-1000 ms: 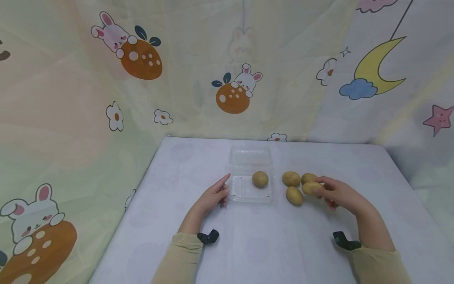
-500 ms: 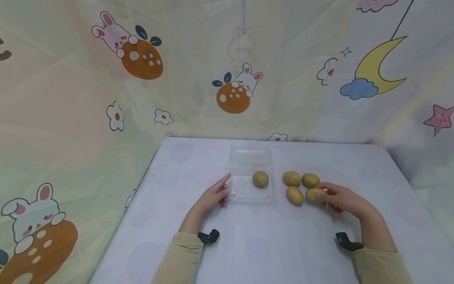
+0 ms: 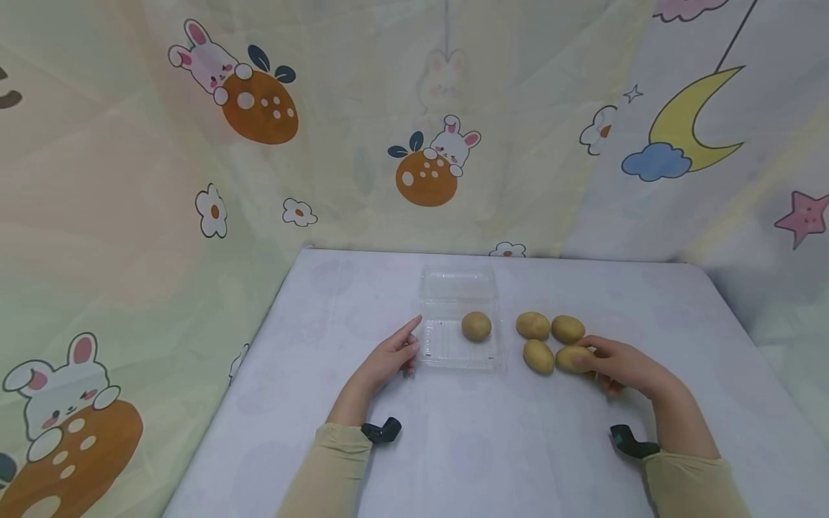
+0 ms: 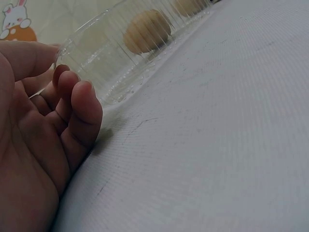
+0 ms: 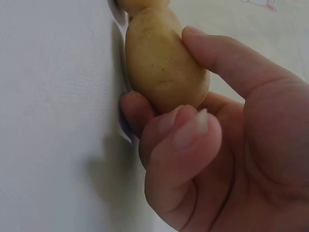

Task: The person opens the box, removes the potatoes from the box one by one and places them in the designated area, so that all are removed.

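My right hand [image 3: 618, 367] grips a yellow-brown potato [image 3: 571, 359] at the near right of a small group, thumb on one side and fingers on the other. In the right wrist view that potato [image 5: 164, 60] is close over the white cloth, with fingertips low beside it. My left hand [image 3: 388, 357] holds the left edge of a clear plastic container [image 3: 447, 349], thumb at the rim in the left wrist view and other fingers curled below. One potato [image 3: 476, 326] sits in the container's right half; its lid [image 3: 457, 283] lies folded back.
Beside the gripped potato lie three more: one at the back left [image 3: 533, 325], one at the near left [image 3: 538, 357] and one at the back right [image 3: 568, 329]. A white cloth covers the table [image 3: 479, 439]. A printed curtain [image 3: 350, 108] hangs behind.
My right hand has brought the gripped potato toward me and down, off its overlap with the back right potato, then slightly left. My left hand and the container look unmoved.
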`<state>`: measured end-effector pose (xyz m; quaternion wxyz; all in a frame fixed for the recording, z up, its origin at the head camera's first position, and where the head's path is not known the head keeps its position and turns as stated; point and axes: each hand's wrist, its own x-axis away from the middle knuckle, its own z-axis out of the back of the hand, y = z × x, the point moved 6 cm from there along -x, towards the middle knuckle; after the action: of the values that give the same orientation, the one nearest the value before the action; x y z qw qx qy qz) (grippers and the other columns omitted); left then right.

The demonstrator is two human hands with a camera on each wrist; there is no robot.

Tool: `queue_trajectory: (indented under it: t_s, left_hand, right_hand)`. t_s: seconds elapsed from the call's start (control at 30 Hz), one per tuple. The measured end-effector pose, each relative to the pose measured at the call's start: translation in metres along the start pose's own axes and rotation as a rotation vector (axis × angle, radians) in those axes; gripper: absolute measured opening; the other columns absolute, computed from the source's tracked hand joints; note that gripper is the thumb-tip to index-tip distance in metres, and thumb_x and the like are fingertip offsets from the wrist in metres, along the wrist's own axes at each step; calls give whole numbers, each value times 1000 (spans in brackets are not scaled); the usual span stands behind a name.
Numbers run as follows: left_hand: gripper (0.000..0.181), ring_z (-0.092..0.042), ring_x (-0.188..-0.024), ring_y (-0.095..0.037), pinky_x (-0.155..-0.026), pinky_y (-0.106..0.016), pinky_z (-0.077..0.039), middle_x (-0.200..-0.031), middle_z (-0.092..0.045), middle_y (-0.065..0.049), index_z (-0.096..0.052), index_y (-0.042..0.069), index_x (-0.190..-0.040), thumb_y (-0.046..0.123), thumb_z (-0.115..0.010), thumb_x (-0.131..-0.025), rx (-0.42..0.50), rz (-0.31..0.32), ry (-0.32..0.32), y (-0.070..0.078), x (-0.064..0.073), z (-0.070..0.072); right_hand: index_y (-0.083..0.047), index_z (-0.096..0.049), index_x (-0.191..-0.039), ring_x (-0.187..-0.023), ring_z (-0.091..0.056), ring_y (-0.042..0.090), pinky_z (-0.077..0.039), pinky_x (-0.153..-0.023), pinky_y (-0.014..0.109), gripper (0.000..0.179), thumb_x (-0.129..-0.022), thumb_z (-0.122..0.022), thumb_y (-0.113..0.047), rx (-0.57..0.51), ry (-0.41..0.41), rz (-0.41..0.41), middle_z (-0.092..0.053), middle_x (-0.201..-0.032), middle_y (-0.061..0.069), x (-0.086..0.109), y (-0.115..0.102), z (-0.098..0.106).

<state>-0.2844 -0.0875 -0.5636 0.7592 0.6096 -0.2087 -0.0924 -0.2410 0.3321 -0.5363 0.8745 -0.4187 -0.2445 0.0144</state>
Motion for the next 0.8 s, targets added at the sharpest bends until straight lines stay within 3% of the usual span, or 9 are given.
queue_trajectory:
  t_s: [0.27, 0.8]
  left_hand:
    - [56, -55, -72, -17, -66, -30, -52, -95, -50, -3, -34, 37, -153, 23, -53, -102, -11, -1, 6, 0, -1, 0]
    - [55, -55, -72, -19, -66, -31, -52, -93, -50, -3, -34, 38, -152, 23, -53, -102, -18, -10, 2, 2, 1, -1]
  right_hand:
    - [-12, -54, -120, -54, -50, 19, -44, -48, 30, 45, -94, -62, -48, 53, 14, -13, -51, -67, 5, -2, 0, -2]
    - [-11, -48, -139, -61, -54, 19, -48, -52, 32, 58, -95, -62, -47, 32, 19, -25, -61, -89, 10, 3, 4, 9]
